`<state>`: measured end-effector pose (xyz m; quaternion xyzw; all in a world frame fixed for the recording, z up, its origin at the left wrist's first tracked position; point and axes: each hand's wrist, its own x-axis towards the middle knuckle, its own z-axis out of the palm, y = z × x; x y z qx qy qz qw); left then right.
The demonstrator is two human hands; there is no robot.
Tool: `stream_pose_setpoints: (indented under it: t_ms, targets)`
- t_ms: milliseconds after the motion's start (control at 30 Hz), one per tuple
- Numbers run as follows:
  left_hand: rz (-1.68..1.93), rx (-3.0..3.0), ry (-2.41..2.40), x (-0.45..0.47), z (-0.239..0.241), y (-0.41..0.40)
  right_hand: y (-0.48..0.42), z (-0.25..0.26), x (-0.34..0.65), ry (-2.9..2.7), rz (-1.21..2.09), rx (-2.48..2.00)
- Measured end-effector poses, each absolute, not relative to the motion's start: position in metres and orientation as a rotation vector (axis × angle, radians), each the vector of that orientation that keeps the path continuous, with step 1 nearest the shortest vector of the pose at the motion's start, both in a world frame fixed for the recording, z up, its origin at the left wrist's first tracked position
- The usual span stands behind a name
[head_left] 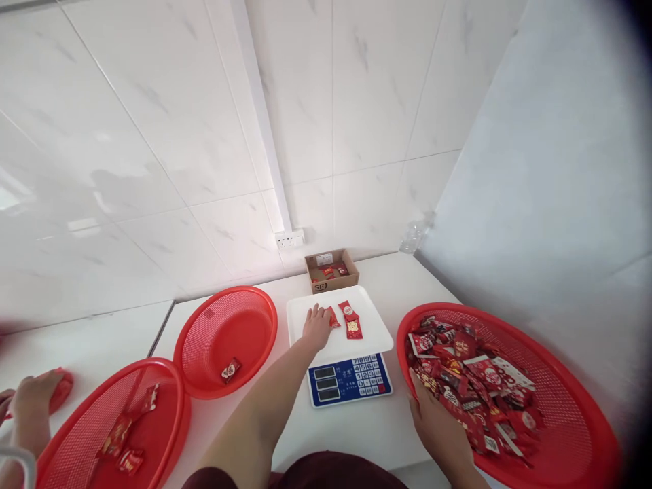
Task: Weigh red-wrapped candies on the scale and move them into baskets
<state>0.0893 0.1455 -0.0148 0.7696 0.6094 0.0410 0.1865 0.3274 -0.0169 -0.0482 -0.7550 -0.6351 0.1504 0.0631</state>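
My left hand [316, 327] lies on the white pan [369, 336] of a digital scale [350, 380], fingers bent over a small red packet [333, 317]. Two more red packets [350, 319] rest on the pan just right of it. My right hand [439, 426] reaches into a big red basket [575, 421] on the right that is heaped with several red candy packets [473, 380]; its fingers are curled among them, and what they grip is hidden.
Two red baskets sit on the left: one [227, 339] holds a single packet, the nearer one [109, 428] a few. A small cardboard box [331, 269] stands by the tiled wall under a socket [289, 238]. Another person's hand [33, 401] is at far left.
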Motion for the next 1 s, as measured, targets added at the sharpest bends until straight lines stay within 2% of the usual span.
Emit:
stream_pose_setpoints:
  t_ms: [267, 567, 900, 1000]
  targets:
    - [0.385, 1.873, 1.754, 0.075, -0.01, 0.122, -0.017, -0.048, 0.329, -1.947, 0.472, -2.273]
    - [0.848, 1.142, 1.765, 0.045, -0.006, 0.087, -0.019, -0.062, 0.334, -1.938, 0.394, -2.232]
    - [1.066, 0.756, 2.285, -0.049, 0.018, 0.064, -0.019, -0.056, 0.331, -1.955, 0.455, -2.192]
    - [1.026, 0.892, 2.443, -0.053, 0.022, 0.068, -0.019, -0.057, 0.331, -1.95, 0.473, -2.218]
